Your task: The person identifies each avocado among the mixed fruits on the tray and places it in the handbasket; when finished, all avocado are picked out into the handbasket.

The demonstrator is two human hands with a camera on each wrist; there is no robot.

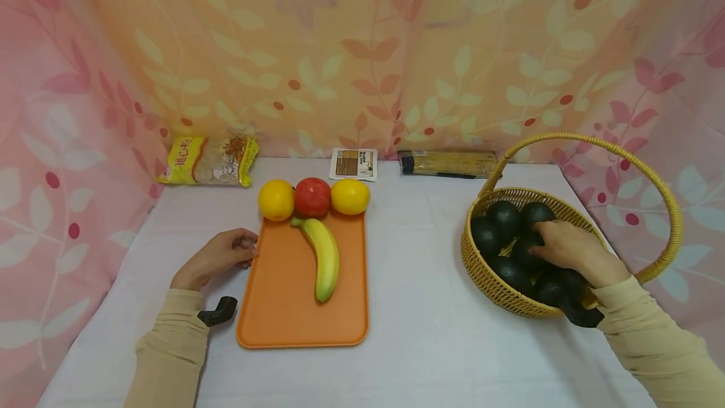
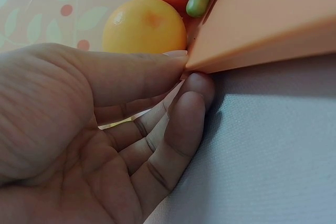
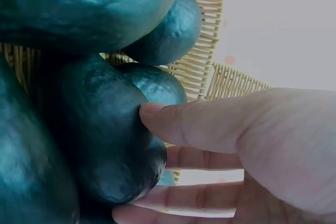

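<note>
On the left, my left hand [image 1: 218, 258] pinches the edge of an orange tray [image 1: 283, 307], thumb on top and fingers beneath in the left wrist view. A banana [image 1: 326, 263] lies on the tray. Along its far end sit a round orange-yellow fruit [image 1: 276, 200], a round red fruit [image 1: 312, 197] and a yellow lemon-like fruit [image 1: 350, 196]. My right hand [image 1: 572, 247] reaches into a wicker basket [image 1: 481, 269] holding several dark avocados. Its thumb and fingers grip one avocado [image 3: 110, 135] from either side, among the others.
A yellow food packet [image 1: 212, 160] lies at the back left, a small white sachet [image 1: 354, 164] at the back middle. A long wrapped pack [image 1: 447, 164] lies behind the basket. The tall basket handle [image 1: 623, 156] arches beside my right arm. Patterned cloth [image 1: 396, 68] encloses the table.
</note>
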